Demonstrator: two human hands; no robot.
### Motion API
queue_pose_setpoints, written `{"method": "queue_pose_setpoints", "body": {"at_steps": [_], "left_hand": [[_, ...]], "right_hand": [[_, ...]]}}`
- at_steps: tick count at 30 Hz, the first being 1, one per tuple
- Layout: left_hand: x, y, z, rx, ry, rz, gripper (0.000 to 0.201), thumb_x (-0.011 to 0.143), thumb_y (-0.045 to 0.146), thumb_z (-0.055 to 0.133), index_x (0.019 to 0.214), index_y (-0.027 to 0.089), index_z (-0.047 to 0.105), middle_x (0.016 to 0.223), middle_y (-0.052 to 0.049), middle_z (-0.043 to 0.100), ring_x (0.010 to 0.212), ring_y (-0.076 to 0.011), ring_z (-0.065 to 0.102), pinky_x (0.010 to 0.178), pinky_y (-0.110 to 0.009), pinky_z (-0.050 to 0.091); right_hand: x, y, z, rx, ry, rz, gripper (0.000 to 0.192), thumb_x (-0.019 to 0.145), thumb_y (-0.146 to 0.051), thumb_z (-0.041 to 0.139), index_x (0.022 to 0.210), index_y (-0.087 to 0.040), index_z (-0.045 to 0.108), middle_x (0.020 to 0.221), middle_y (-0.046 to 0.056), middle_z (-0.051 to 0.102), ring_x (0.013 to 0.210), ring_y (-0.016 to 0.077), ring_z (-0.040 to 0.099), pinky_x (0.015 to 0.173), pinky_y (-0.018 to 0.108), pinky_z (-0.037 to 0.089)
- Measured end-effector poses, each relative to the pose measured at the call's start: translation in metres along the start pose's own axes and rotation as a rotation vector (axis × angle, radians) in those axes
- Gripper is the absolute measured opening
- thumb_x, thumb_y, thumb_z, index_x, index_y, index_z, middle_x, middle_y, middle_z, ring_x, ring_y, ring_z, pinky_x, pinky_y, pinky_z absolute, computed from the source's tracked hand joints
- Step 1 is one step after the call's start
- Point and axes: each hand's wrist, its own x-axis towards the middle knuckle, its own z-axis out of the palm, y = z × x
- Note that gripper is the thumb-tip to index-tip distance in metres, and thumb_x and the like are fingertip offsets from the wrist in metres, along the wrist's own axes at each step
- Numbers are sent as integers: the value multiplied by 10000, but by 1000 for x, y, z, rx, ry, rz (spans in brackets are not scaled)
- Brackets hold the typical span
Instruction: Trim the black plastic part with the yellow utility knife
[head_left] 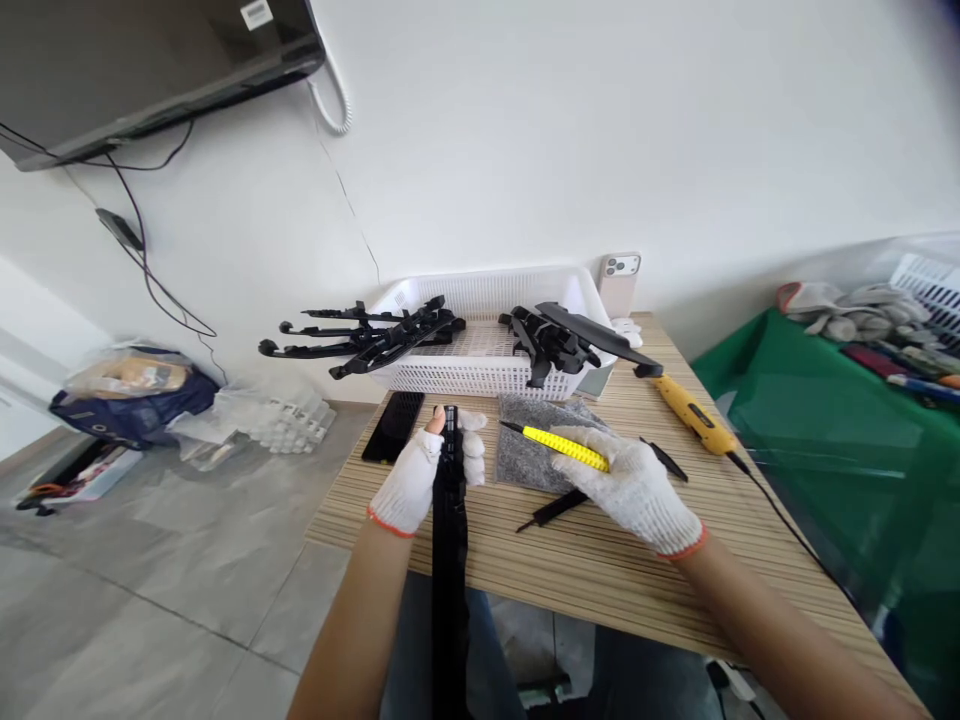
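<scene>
My left hand (414,478), in a white knit glove with the thumb tip bare, is closed around the upper end of a long black plastic strip (450,560). The strip hangs down past the table's front edge toward my lap. My right hand (626,480), gloved too, grips a yellow-handled craft knife (566,446); its dark pointed tip faces left toward the strip, apart from it. Under the right hand lie a grey felt cloth (529,455) and a black thin-tipped tool (555,512). Another black curved piece (666,460) shows just beyond the right hand.
A white plastic basket (480,378) holds several black plastic parts (405,335), some jutting over its rim. A dark phone (394,425) lies left. A light phone (619,285) stands behind. A yellow corded power tool (697,415) lies right, near a green-covered surface (795,420) with gloves.
</scene>
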Motion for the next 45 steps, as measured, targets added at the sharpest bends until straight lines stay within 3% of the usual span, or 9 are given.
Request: {"method": "queue_pose_setpoints", "body": {"at_steps": [8, 14, 19, 24, 27, 30, 33, 41, 45], "left_hand": [[-16, -32, -7, 158, 0, -59, 734, 714, 731, 705, 1135, 132, 656, 799, -72, 711, 616, -178, 657, 578, -311, 552], [-38, -45, -13, 437, -353, -20, 505, 782, 639, 711, 909, 154, 652, 763, -44, 668, 699, -168, 616, 695, -313, 485], [-41, -52, -18, 656, -196, 66, 341, 953, 525, 527, 891, 190, 549, 747, -9, 618, 694, -152, 575, 717, -311, 458], [-41, -58, -15, 529, -124, 41, 342, 923, 518, 557, 1004, 186, 541, 715, 6, 609, 634, -151, 559, 658, -315, 459], [-41, -59, -14, 492, -114, 35, 326, 909, 519, 568, 963, 198, 537, 702, 10, 614, 623, -153, 556, 640, -312, 458], [-40, -58, -16, 520, -126, 26, 339, 906, 530, 567, 850, 196, 546, 692, -5, 623, 634, -157, 565, 656, -313, 455], [-39, -59, -18, 492, -120, 10, 361, 889, 548, 588, 943, 192, 566, 709, -10, 642, 631, -161, 573, 644, -314, 448], [-40, -57, -16, 428, -105, 0, 361, 872, 547, 612, 937, 196, 559, 711, 4, 628, 630, -152, 560, 653, -313, 458], [-40, -58, -17, 462, -131, 12, 332, 896, 520, 595, 841, 196, 549, 701, 1, 625, 642, -147, 561, 661, -305, 447]], "right_hand": [[0, 1, -3, 59, -10, -43, 453, 823, -548, 640, 1120, -224, 749, 990, 46, 769, 832, 223, 727, 795, 356, 601], [-7, 2, 1, 127, -266, -171, 417, 876, -524, 614, 1141, -227, 738, 1036, 53, 760, 848, 199, 732, 760, 304, 606], [-5, 4, -3, -22, -144, -156, 422, 857, -535, 630, 1120, -228, 752, 1056, 66, 759, 903, 232, 731, 842, 371, 601], [-2, 3, -6, 84, -342, -19, 424, 848, -549, 632, 1093, -227, 759, 1034, 57, 761, 900, 226, 726, 810, 344, 600], [-1, 2, -1, 133, -315, 63, 454, 830, -571, 628, 1062, -204, 762, 1002, 65, 760, 892, 238, 717, 794, 352, 596], [-1, 1, 2, 144, -463, 63, 429, 857, -554, 596, 991, -185, 767, 885, 58, 749, 771, 208, 691, 696, 317, 572], [0, 1, 1, 70, -380, 97, 427, 844, -561, 606, 987, -193, 770, 876, 54, 744, 759, 208, 678, 704, 329, 557], [1, 0, -7, 13, -363, 25, 397, 849, -584, 611, 955, -238, 771, 869, 24, 745, 741, 195, 682, 663, 308, 540], [1, 0, -7, 18, -467, 11, 419, 872, -602, 570, 920, -235, 766, 811, 18, 731, 681, 183, 662, 606, 300, 514]]}}
